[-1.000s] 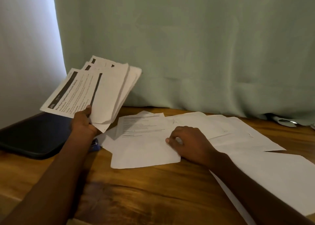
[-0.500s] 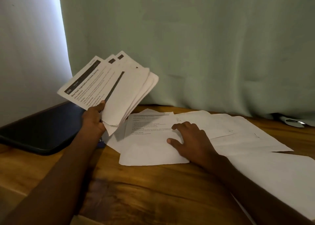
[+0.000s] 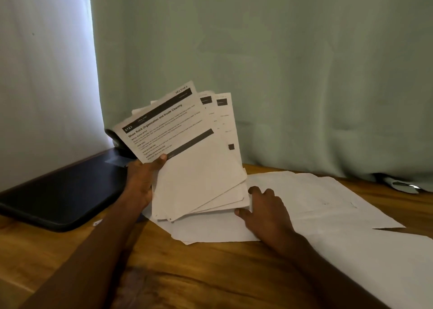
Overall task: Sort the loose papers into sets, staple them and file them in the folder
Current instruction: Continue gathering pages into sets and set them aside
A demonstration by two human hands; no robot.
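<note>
- Fingers point(image 3: 161, 160) of my left hand point(image 3: 140, 182) pinch fanned printed sheets point(image 3: 187, 158), held tilted above desk point(image 3: 187, 273).
- My right hand point(image 3: 264, 212) rests half-curled on loose papers point(image 3: 316, 203), thumb at their edge.

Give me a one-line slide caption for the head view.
Left hand holds a fanned sheaf of printed sheets while the right hand rests on loose papers spread over the wooden table.

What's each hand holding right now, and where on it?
The left hand grips the fanned stack of printed sheets at its lower left edge. The right hand holds nothing, resting on the loose papers.
</note>
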